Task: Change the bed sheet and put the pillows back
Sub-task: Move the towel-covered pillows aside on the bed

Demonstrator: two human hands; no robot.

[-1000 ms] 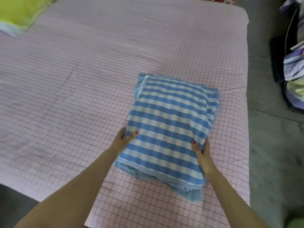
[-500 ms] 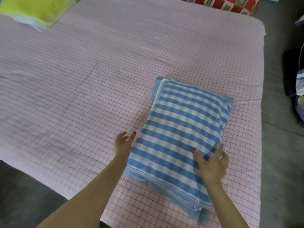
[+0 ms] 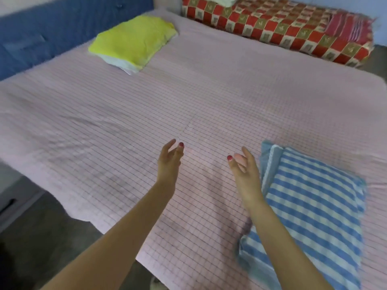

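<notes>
Fingers of both hands spread, holding nothing; blue checked pillow just right of them near the sheet edge may slide off

Left hand and right hand raised empty over pink sheet, beside blue checked pillow; yellow pillow well beyond.

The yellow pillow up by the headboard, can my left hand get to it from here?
Probably not without stepping closer: the yellow pillow lies far up the bed, and the left hand hangs empty over bare pink sheet.
</notes>
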